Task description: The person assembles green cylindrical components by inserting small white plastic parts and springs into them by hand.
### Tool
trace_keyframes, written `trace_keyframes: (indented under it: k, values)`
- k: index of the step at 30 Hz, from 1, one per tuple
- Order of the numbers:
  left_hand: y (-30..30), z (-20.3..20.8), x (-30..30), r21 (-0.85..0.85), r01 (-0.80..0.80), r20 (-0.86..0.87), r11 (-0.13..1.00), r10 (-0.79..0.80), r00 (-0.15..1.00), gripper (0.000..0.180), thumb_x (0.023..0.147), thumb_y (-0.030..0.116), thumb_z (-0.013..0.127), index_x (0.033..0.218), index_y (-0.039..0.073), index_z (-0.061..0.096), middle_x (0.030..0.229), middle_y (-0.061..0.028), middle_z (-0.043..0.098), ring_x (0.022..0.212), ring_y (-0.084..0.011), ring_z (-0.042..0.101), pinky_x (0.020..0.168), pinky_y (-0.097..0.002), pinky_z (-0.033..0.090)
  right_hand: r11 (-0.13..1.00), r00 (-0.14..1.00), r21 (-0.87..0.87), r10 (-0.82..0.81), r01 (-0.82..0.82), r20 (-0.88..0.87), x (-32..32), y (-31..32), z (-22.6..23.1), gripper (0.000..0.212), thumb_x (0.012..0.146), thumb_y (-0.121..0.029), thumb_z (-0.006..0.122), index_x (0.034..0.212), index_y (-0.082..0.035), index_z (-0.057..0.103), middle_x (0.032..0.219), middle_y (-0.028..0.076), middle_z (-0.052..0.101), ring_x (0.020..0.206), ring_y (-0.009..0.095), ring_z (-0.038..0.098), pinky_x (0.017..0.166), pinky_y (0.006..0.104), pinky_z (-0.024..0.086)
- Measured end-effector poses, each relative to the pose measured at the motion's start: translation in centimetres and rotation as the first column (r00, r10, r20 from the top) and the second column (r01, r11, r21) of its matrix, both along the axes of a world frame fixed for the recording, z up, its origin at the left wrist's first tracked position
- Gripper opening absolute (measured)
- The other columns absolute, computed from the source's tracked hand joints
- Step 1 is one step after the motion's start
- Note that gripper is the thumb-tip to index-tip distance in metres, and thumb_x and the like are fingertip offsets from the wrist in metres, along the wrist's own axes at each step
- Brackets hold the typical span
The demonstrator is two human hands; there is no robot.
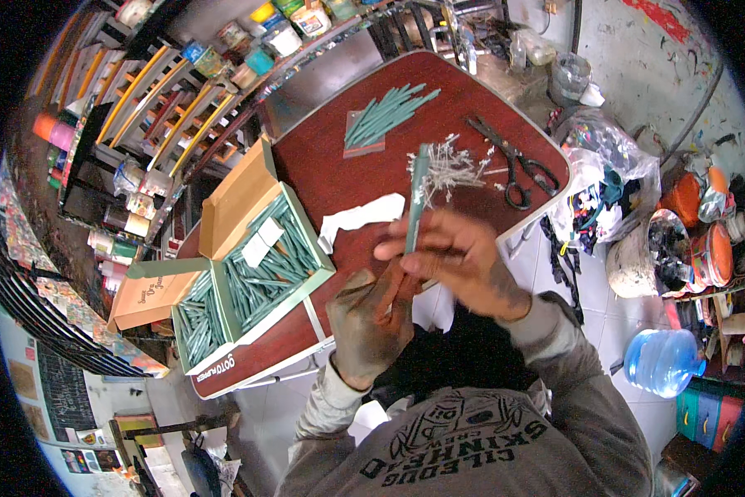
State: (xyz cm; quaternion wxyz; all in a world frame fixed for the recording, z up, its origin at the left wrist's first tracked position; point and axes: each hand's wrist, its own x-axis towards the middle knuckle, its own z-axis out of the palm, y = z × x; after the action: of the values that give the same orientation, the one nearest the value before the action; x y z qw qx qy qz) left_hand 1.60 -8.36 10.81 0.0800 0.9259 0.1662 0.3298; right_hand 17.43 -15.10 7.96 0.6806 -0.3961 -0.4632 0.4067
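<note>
Right of shelved paint pots [283, 41], a maroon worktop [472, 91] bears boxes [238, 197] of sticks [260, 290], then scissors [512, 157]. Left hand [371, 327]: raised, fingers curled, hold unclear; right hand [465, 261]: fingers pinching a green stick [419, 186] over the worktop.

Pots of paint [283, 40] in white, yellow and blue crowded a long ledge, near a rack with yellow-edged slats [132, 95]. An orange-and-pink container [53, 130] was off to the left, and a dark board [64, 398] covered in pale writing hung lower down. On the right, a clear plastic bag [608, 161] bulged with colourful scraps, just beside a stained white tub [631, 263] and an orange bucket [710, 255]. Below these were a translucent blue water jug [658, 363] and pale floor tiles [600, 338]; red paint [658, 18] marked the wall.
</note>
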Motion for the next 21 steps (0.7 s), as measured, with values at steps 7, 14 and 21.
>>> trace_keyframes:
  k: [7, 14, 21]
  values:
    - [0.3, -0.2, -0.6, -0.051, -0.032, -0.073, 0.998, 0.029, 0.997, 0.027, 0.078, 0.008, 0.070, 0.105, 0.006, 0.069, 0.072, -0.0114, 0.060, 0.064, -0.0332, 0.056, 0.053, -0.0397, 0.041, 0.995, 0.989, 0.036, -0.100, 0.097, 0.110, 0.2, 0.9, 0.4, 0.024, 0.093, -0.005, 0.063, 0.115, 0.003, 0.057, 0.105, 0.016, 0.071, 0.099, 0.020, 0.069, 0.089, 0.0307, 0.054]
    - [-0.6, -0.3, -0.7, -0.061, -0.025, 0.039, 0.998, 0.027, 0.999, 0.016, 0.080, 0.004, 0.071, 0.096, 0.003, 0.071, 0.058, -0.0031, 0.055, 0.051, -0.0210, 0.048, 0.052, -0.0322, 0.038, 0.959, 0.941, 0.015, -0.274, 0.283, -0.197, 2.8, 1.7, 1.6, 0.029, 0.093, -0.015, 0.066, 0.114, 0.003, 0.059, 0.113, 0.017, 0.067, 0.098, 0.021, 0.069, 0.083, 0.0303, 0.056]
    - [-1.7, -0.9, -3.2, -0.040, -0.120, 0.067, 0.992, 0.122, 0.990, 0.020, 0.079, 0.010, 0.077, 0.097, 0.001, 0.072, 0.058, -0.0029, 0.055, 0.046, -0.0176, 0.040, 0.049, -0.0323, 0.030, 0.955, 0.850, 0.011, -0.258, 0.295, -0.459, 0.7, 1.0, 2.1, 0.030, 0.095, -0.010, 0.062, 0.121, 0.004, 0.053, 0.112, 0.018, 0.067, 0.099, 0.024, 0.068, 0.081, 0.0326, 0.058]
